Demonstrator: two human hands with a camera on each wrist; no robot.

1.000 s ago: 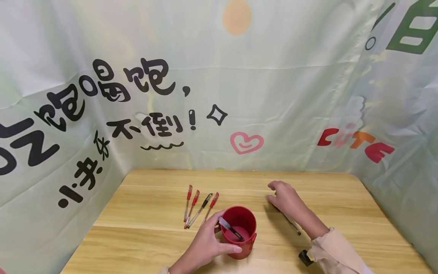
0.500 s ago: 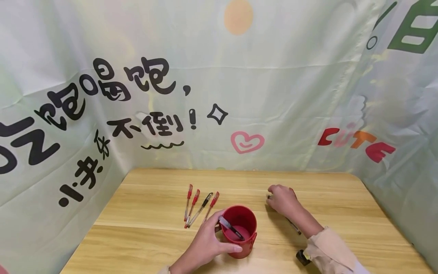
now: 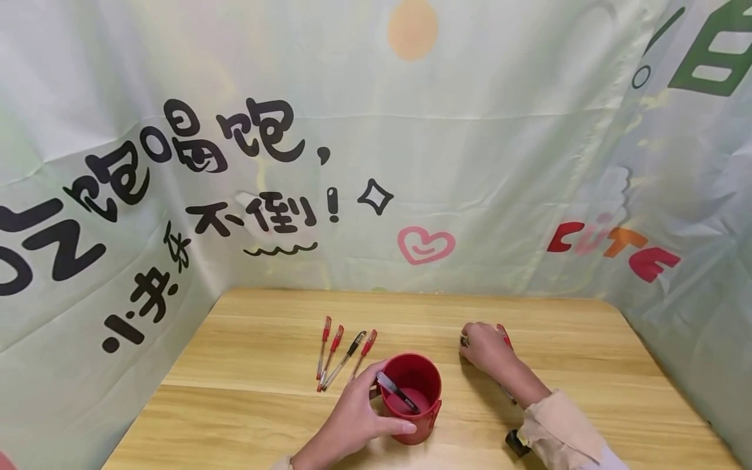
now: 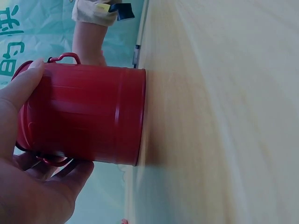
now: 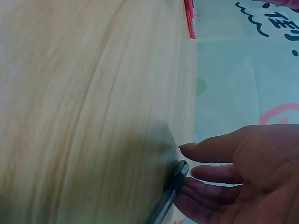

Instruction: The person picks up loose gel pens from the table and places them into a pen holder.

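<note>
My left hand (image 3: 355,408) grips a red bucket (image 3: 425,427) by its side, thumb along the front and fingers behind. The bucket stands upright on the table, and a black pen (image 3: 405,398) leans inside it. Its loop-shaped ear (image 4: 65,56) shows in the left wrist view. Farther right, my right hand (image 3: 486,347) is low over the table with loosely bent fingers. Beside its fingertips lies a dark-capped gel pen (image 5: 172,186); the thumb stays apart from the cap in the right wrist view. A red-capped pen (image 3: 503,335) shows just behind that hand, mostly hidden by it.
Left of the bucket lie three red-capped pens (image 3: 337,339) and a black-capped pen (image 3: 356,342) on the wooden table (image 3: 235,365). A small black block (image 3: 517,442) is at the right sleeve (image 3: 564,427). A printed curtain (image 3: 482,170) closes off the back and sides.
My right hand has drawn slightly back toward me and its fingers have bent more at the dark-capped pen. The red-capped pen behind it has come into sight. The left hand and bucket stay put.
</note>
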